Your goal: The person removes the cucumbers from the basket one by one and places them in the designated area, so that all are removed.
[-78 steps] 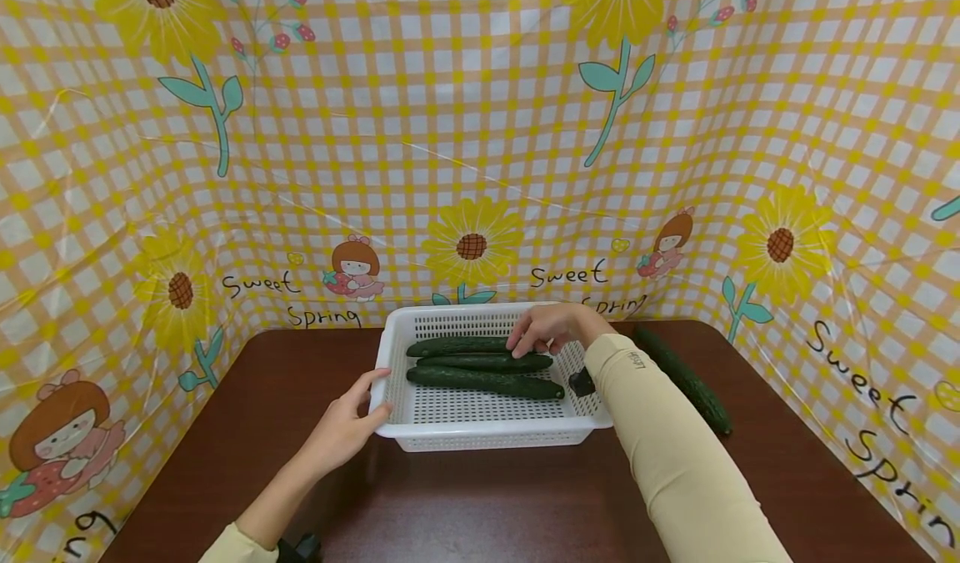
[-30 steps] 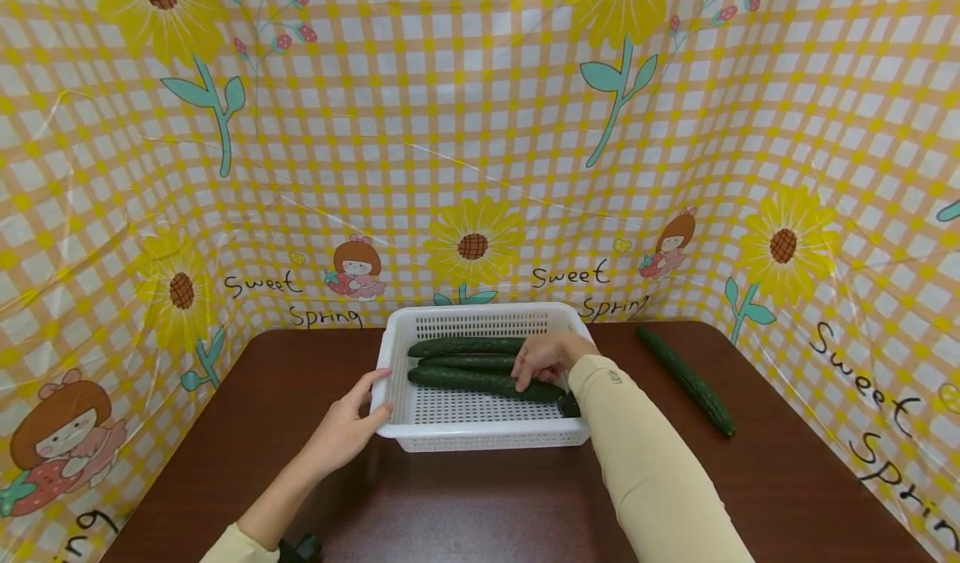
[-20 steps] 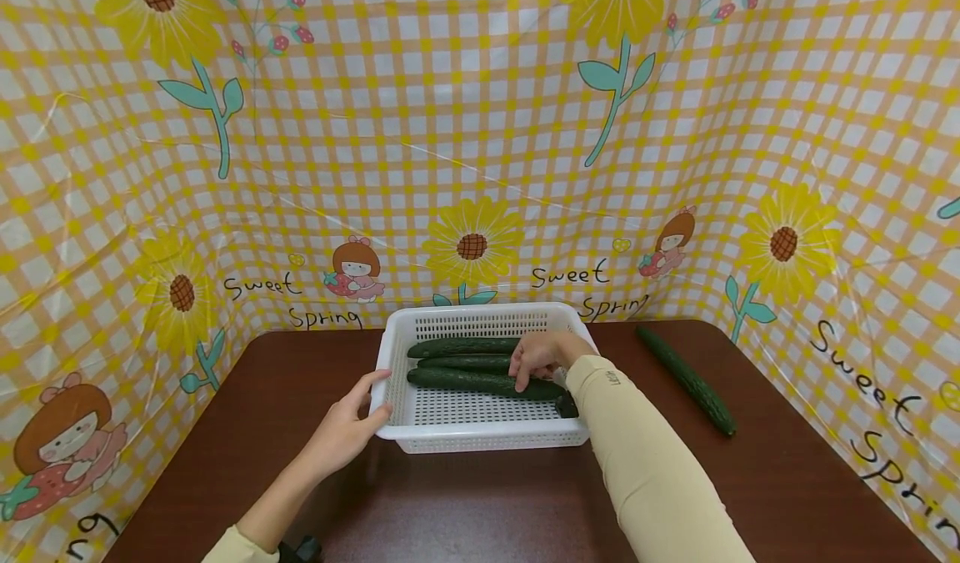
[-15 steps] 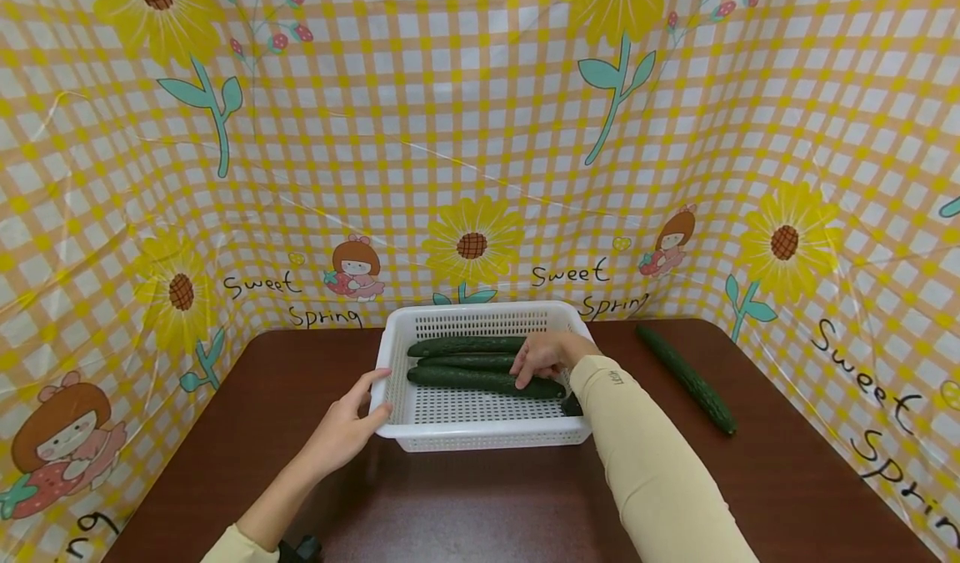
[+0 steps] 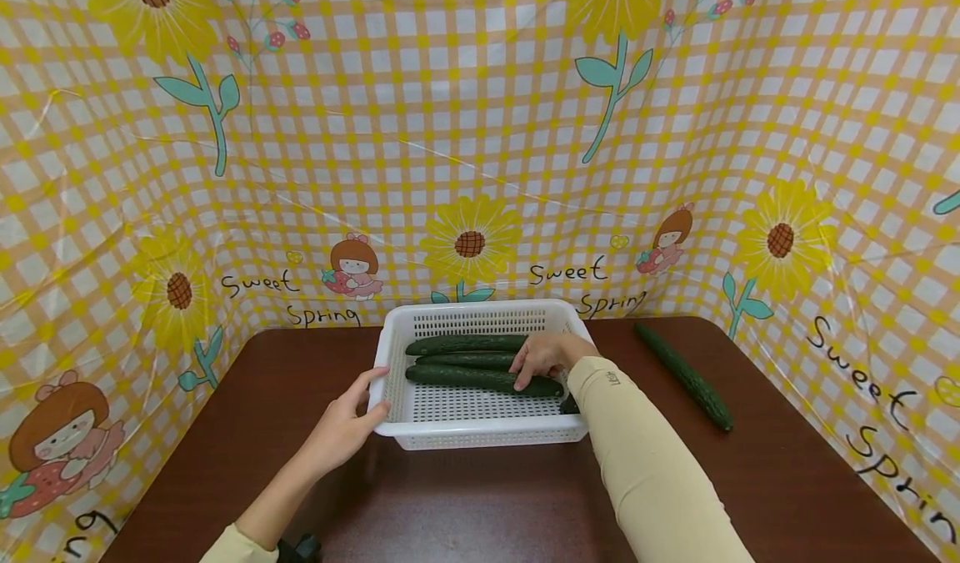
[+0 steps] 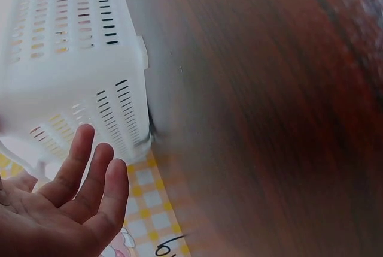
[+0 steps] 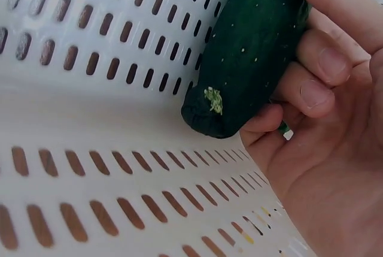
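A white perforated plastic basket [image 5: 480, 431] stands on the table with three dark green cucumbers side by side in it: a far one [image 5: 457, 345], a middle one [image 5: 468, 360] and a near one [image 5: 457, 377]. My right hand [image 5: 542, 356] reaches into its right end and holds the near cucumber; in the right wrist view the fingers curl against that cucumber [image 7: 251, 47]. On the basket's left rim rest the thumb and index finger of my left hand [image 5: 348, 425]. The other fingers [image 6: 81, 161] extend loosely outside the wall in the left wrist view.
Another cucumber [image 5: 682, 377] lies slantwise on the dark brown table [image 5: 480, 505], right of the basket. A checked cloth with sunflowers [image 5: 480, 129] hangs behind and along both sides.
My right hand has moved nearer, from the right ends of the far cucumbers to the near cucumber, and holds it. Over the last half second little changes. The left hand stays at the rim.
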